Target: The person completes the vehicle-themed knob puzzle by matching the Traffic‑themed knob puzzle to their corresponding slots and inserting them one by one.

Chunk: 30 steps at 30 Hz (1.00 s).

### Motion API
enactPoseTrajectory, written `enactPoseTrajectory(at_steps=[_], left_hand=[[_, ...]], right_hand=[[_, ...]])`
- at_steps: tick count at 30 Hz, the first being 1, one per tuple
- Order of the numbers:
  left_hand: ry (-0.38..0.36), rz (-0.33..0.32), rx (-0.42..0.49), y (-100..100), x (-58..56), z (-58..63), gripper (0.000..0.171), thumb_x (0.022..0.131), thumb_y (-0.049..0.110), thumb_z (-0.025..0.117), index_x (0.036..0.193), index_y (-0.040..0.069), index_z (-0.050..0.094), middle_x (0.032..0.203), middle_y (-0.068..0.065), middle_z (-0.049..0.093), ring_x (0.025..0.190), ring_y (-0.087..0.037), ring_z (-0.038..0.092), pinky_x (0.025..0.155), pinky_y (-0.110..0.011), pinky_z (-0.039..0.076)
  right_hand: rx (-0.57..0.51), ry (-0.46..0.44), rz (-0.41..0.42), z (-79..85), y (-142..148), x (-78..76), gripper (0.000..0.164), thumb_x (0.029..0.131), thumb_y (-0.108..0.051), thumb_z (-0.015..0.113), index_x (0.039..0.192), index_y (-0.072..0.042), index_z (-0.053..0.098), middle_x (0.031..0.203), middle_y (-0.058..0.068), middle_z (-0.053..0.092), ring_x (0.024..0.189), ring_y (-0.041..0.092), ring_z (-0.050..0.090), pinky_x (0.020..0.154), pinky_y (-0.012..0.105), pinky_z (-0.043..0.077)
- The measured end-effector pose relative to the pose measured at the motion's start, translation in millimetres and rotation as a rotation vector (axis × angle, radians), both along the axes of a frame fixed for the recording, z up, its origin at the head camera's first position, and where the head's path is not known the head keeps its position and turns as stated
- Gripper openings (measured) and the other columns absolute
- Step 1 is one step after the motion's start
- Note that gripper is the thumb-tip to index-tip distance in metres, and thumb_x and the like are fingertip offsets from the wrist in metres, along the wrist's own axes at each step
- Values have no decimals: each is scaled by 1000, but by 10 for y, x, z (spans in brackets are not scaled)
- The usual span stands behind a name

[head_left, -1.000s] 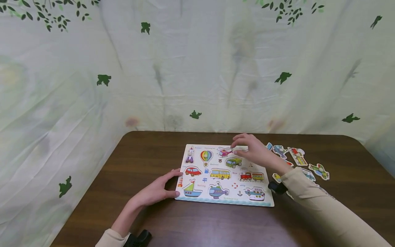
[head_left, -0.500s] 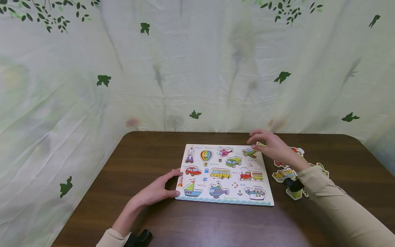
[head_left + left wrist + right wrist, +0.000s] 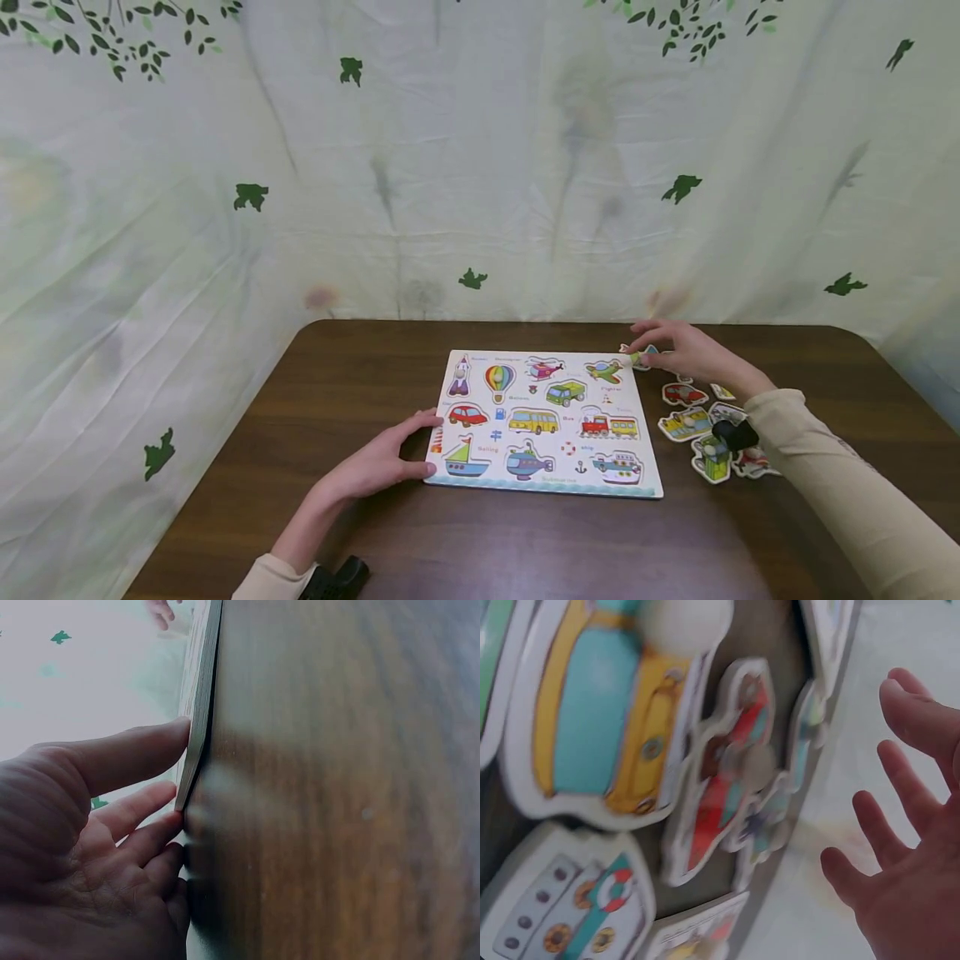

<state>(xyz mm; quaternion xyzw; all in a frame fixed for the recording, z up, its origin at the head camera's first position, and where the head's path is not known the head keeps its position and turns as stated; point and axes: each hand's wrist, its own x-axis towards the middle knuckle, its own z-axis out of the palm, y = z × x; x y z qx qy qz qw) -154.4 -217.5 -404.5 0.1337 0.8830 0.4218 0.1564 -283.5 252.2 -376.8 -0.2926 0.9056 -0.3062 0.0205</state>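
Observation:
A white puzzle board (image 3: 567, 450) with printed vehicles lies on the table. My left hand (image 3: 386, 458) rests at its left edge. In the left wrist view, the thumb and fingertips touch the board's side (image 3: 196, 705) near a corner, fingers mostly straight. Beyond the board's far right corner hovers my right hand (image 3: 686, 354), fingers reaching left over a small loose piece (image 3: 643, 360). Seen from the right wrist, the fingers are spread and loosely bent with nothing between them. Nearby are a bus piece (image 3: 596, 724), a red car piece (image 3: 727, 772) and a ship piece (image 3: 592, 900).
To the right of the board, several knobbed pieces lie in a loose cluster, including the yellow bus (image 3: 684, 424) and a green piece (image 3: 711, 459). The brown table (image 3: 375, 350) ends at a pale leaf-patterned curtain (image 3: 525, 167). The right sleeve (image 3: 832, 475) crosses the table's right side.
My right hand has moved right, off the board's upper part, uncovering the printed aeroplane and then more loose pieces. My left hand stays at the board's edge.

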Motion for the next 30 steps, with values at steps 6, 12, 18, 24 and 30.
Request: enactPoseTrajectory(at_steps=[6,12,18,24,30], left_hand=[[-8,12,-2,-15,-1,1,59,85,14,75,139,14,52,156,-12,34,146,-35,20,111,-57,22],[-7,15,-1,-16,0,1,58,85,15,75,139,15,53,156,-12,33,146,-35,20,111,-57,22],[-10,13,1,-12,-5,-14,58,85,16,76,138,16,53,156,-12,33,146,-34,21,110,-56,22],[29,-17,-9,-24,-11,-26,58,85,15,76,138,13,53,155,-11,36,146,-34,21,111,-56,22],[33,-27,-16,-29,-21,-39,58,85,16,76,138,12,53,155,-11,36,146,-35,21,111,-56,23]], right_hand=[[29,4,-42,-75,59,-94,19,89,-2,70,107,-6,74,134,26,53,126,46,45,97,59,37],[46,34,-49,-131,74,-184,17,86,1,72,101,-6,75,128,29,56,122,46,48,99,59,35],[74,62,-21,-182,95,-237,16,83,3,73,97,-5,75,122,28,59,117,46,51,97,59,37],[94,62,-22,-215,96,-269,14,86,0,73,98,-7,75,118,23,62,115,44,52,95,58,39],[111,87,-38,-227,108,-265,15,84,3,72,93,-8,73,105,13,65,105,38,55,90,55,40]])
